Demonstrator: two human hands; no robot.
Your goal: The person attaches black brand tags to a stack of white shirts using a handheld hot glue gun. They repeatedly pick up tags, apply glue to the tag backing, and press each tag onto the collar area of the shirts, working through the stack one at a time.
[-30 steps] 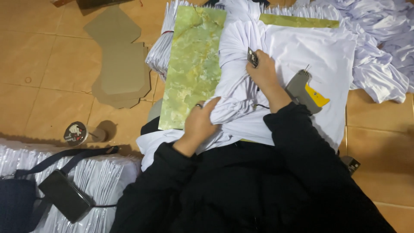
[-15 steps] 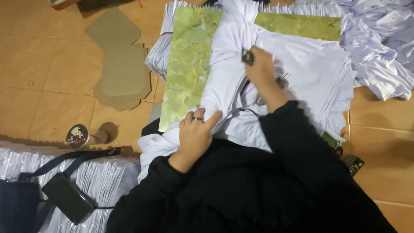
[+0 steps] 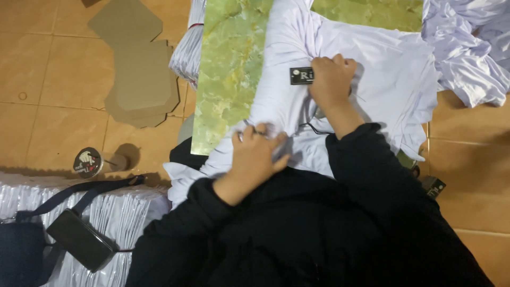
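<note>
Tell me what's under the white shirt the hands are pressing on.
A green marbled board lies under the white shirt, showing at its left and top edges. Both the left hand and right hand rest on the shirt. How far the board runs beneath is covered.

Left hand [image 3: 255, 154] flat, fingers spread; right hand [image 3: 332, 79] fisted, grip closed.

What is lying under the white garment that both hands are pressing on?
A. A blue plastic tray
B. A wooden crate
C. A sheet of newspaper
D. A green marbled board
D: the white garment is spread over a green marbled board, whose surface shows beside and above the cloth, while the left hand and the right hand press down on the fabric.
</note>
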